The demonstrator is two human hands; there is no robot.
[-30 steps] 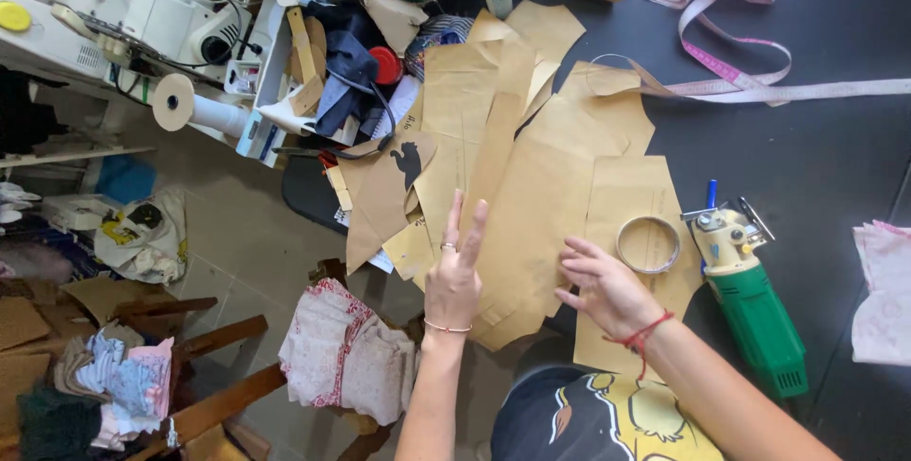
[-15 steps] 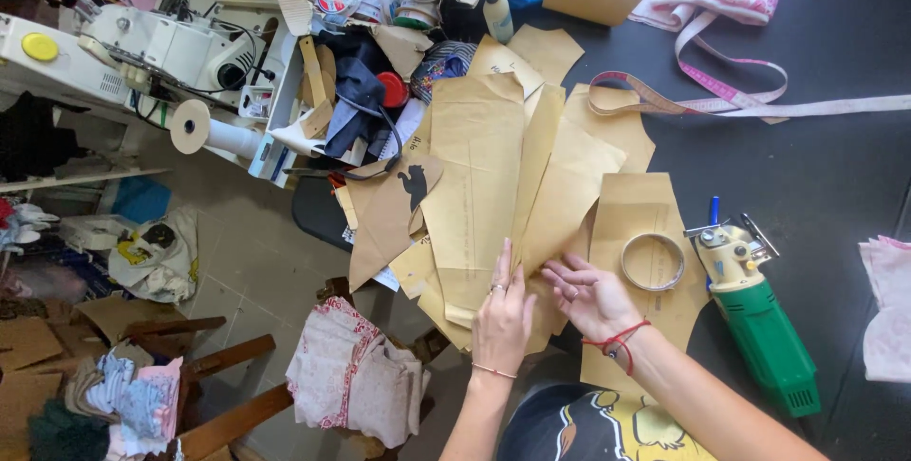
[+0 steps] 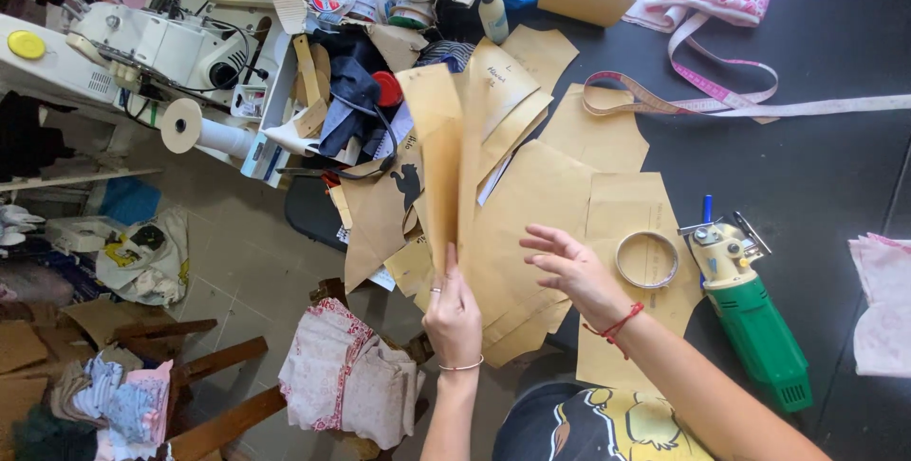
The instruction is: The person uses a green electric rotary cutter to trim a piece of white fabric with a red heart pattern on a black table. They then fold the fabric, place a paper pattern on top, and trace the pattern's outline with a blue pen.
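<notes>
A pile of brown paper pattern pieces point(image 3: 560, 205) lies on the dark table. My left hand point(image 3: 454, 314) grips the lower edge of a long brown pattern piece point(image 3: 446, 172) and lifts it upright off the pile. My right hand point(image 3: 569, 269) hovers over the pile with fingers spread, holding nothing, just left of a roll of clear tape point(image 3: 647, 259). A red string circles my right wrist.
A green handheld electric cutter point(image 3: 754, 319) lies to the right of the tape. A pink measuring tape point(image 3: 721, 96) curls across the table point(image 3: 816, 176). A white sewing machine point(image 3: 152, 44) stands at the left. Folded fabric point(image 3: 346, 376) rests on a chair below.
My left hand has taken hold of a long pattern piece and raised it on edge. My right hand has lifted off the pile and spread its fingers.
</notes>
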